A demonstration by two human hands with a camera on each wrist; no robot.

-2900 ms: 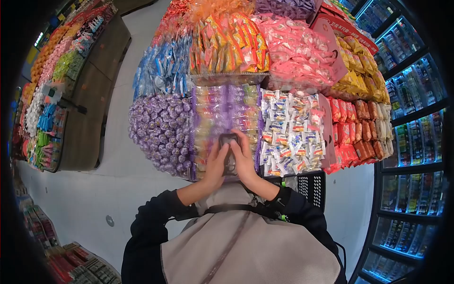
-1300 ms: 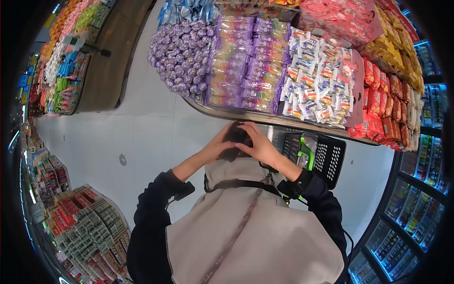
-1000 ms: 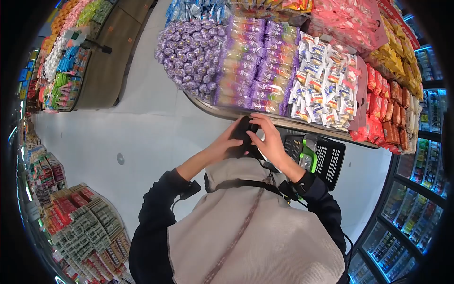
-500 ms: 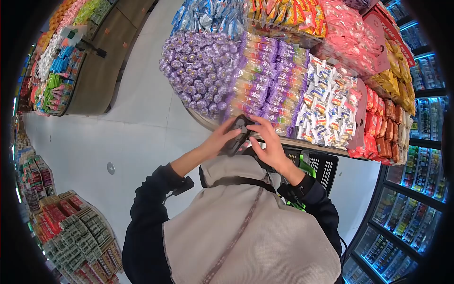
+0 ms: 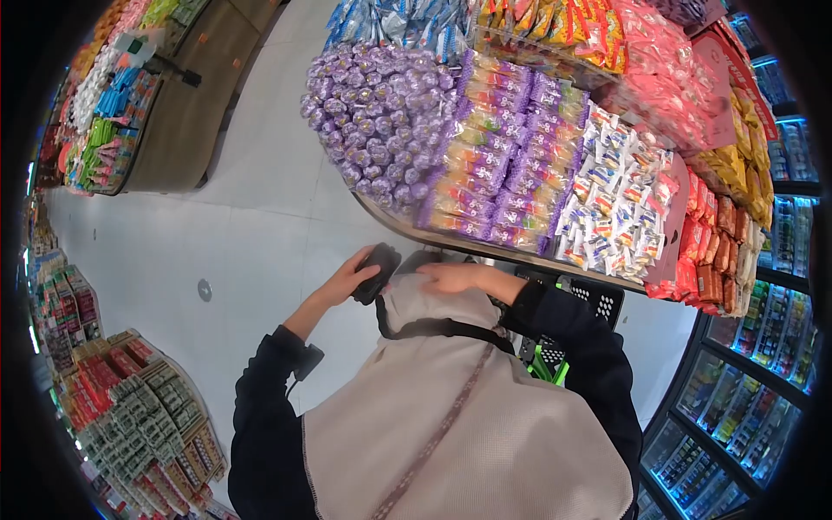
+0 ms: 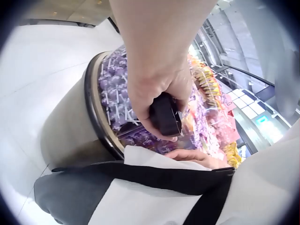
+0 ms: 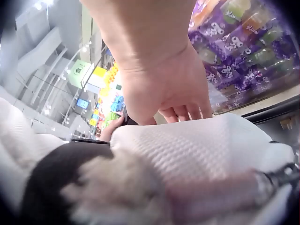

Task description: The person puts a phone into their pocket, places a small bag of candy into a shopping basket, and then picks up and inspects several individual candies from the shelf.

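Half a second after both hands were at the black device (image 5: 379, 270), the left hand (image 5: 347, 277) has carried it off to the left and the right hand (image 5: 458, 279) has come away, to the front of the pale garment (image 5: 459, 416). Seen from the head, the device shows against the floor (image 5: 269, 247), near the rounded left corner of the stand (image 6: 70, 131); only the left wrist view takes in that stand's curved side wall down to the ground. The right wrist view alone catches a hanging pale green sign (image 7: 80, 73) at far left.

The left hand's fingers and thumb are curled around the device. The right hand's fingers extend toward the garment, their tips hidden behind its edge in the right wrist view; whether they grip anything cannot be told.

Along the stand's near side, left to right, sit purple balls (image 5: 377, 121), jelly packs (image 5: 485, 165), white sweets (image 5: 607, 191) and red packs (image 5: 689, 251). Farther back, the bins hold blue packs (image 5: 416, 26), yellow packs (image 5: 555, 30) and pink packs (image 5: 663, 78). A black basket (image 5: 598, 299) shows beneath the near edge.
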